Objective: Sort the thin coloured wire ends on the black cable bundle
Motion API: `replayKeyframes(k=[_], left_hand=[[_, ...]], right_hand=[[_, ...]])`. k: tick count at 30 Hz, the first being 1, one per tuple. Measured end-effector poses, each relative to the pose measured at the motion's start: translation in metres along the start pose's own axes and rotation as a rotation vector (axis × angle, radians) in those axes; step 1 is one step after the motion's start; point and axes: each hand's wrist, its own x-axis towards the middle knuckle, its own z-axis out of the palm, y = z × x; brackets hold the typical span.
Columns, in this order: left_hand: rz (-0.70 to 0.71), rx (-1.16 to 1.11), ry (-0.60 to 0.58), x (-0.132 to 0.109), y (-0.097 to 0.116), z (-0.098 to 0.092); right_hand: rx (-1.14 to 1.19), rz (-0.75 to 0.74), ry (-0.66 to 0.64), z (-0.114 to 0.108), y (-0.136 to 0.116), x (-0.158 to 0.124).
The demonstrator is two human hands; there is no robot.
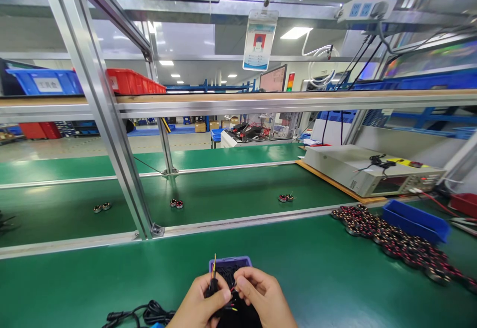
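My left hand (208, 298) is closed around a bundle of black cables (213, 285) whose thin coloured wire ends stick up above the fingers. Close beside it, my right hand (261, 290) pinches with thumb and forefinger at a thin reddish wire end (233, 288) between the two hands. Just behind the hands stands a purple bin (230, 259) with black cables in it, partly hidden by my fingers. More loose wire tips show below, between my hands. A coiled black cable (158, 312) with a connector lies on the green bench at lower left.
Many small round motors (395, 236) lie heaped at right beside a blue bin (415, 221). Behind them sits a grey instrument (368, 169). An aluminium post (108, 114) rises at left, under a shelf (238, 102). Several motor pairs (285, 198) lie on the farther green strip.
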Motion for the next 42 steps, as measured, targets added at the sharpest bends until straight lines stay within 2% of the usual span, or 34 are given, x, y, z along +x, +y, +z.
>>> replayKeyframes(k=[6,14,16,21,25,29,31,35,38,42], left_hand=[[-0.008,-0.003,0.025,0.0,-0.003,-0.002],[0.022,0.021,0.046,0.004,-0.01,-0.007],[0.019,0.024,0.042,0.004,-0.009,-0.008],[0.024,0.016,0.049,0.005,-0.013,-0.011],[0.039,0.053,0.022,0.01,-0.02,-0.014],[0.048,0.046,0.006,0.013,-0.024,-0.015],[0.064,0.037,-0.01,0.013,-0.025,-0.016],[0.078,0.029,-0.038,0.014,-0.024,-0.016],[0.042,0.034,-0.046,0.012,-0.021,-0.014],[0.0,0.02,-0.045,0.009,-0.016,-0.011]], right_hand=[[-0.099,-0.163,0.033,-0.001,0.009,0.0],[-0.384,-0.346,-0.169,-0.012,0.005,0.005],[-0.484,-0.387,-0.149,-0.011,0.009,0.005],[-1.032,-0.472,-0.046,0.002,0.041,0.006],[-1.167,-0.522,0.016,0.007,0.056,0.009],[-1.13,-0.522,0.05,0.001,0.046,0.007],[-1.07,-0.535,0.016,-0.001,0.038,0.006],[-0.754,-0.569,-0.096,-0.001,0.023,0.003],[-0.519,-0.478,-0.053,-0.002,0.017,0.001],[-0.358,-0.366,0.021,-0.003,0.013,-0.002]])
